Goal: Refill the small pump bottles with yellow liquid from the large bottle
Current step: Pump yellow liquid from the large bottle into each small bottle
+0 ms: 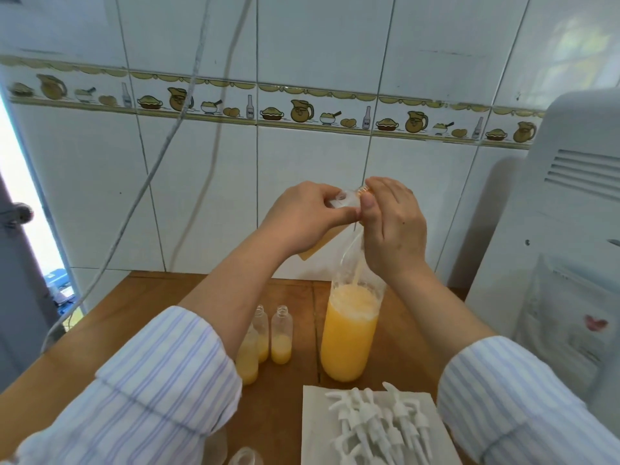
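Observation:
The large bottle (347, 333), over half full of foamy yellow liquid, stands on the wooden table (157, 297). Its clear upper part rises to my hands. My left hand (302, 213) grips the clear neck from the left. My right hand (392, 223) has its fingers curled round the orange cap (363, 189) at the top. Three small bottles (281, 333) without pumps stand to the left, each partly filled with yellow liquid; my left forearm partly hides the nearest one. Several white pump heads (379, 421) lie on a white paper towel (315, 431).
A white appliance (553, 229) with vent slots stands at the right, a plastic bag leaning on it. Two cables (161, 152) hang down the tiled wall at the left. Tops of clear empty bottles (246, 458) show at the bottom edge. A tan flat shape (318, 246) sits behind my left wrist.

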